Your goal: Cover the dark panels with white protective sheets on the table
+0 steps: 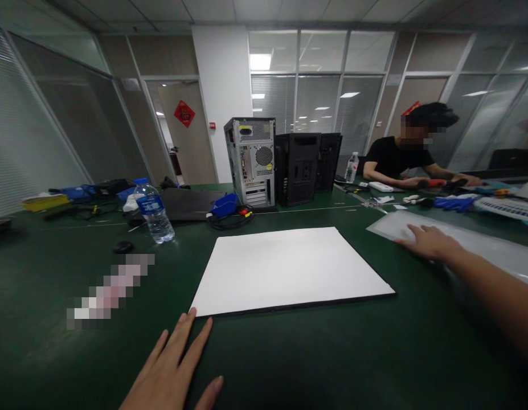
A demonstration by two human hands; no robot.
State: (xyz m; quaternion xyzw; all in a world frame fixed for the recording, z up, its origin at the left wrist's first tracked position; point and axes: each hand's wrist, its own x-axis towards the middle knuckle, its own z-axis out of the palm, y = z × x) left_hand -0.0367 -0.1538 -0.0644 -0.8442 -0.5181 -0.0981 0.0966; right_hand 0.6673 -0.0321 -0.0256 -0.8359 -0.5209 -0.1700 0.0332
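A white rectangular panel (285,270) with a thin black edge lies flat on the green table in front of me. My left hand (174,359) is open, its fingers spread, with fingertips at the panel's near left corner. Off to the right, my right hand (432,244) has the near edge of a translucent plastic sheet (481,233) between its thumb and fingers. That sheet lies apart from the panel and runs out past the right of the view. Part of it is hidden behind my right hand and forearm.
Beyond the panel stand a computer tower (253,165) and black cases (300,171). A water bottle (155,210) and a black mouse (123,247) are at left. Across the table at right, a person (400,154) handles tools near blue gloves (454,203). Cables (232,219) lie behind the panel.
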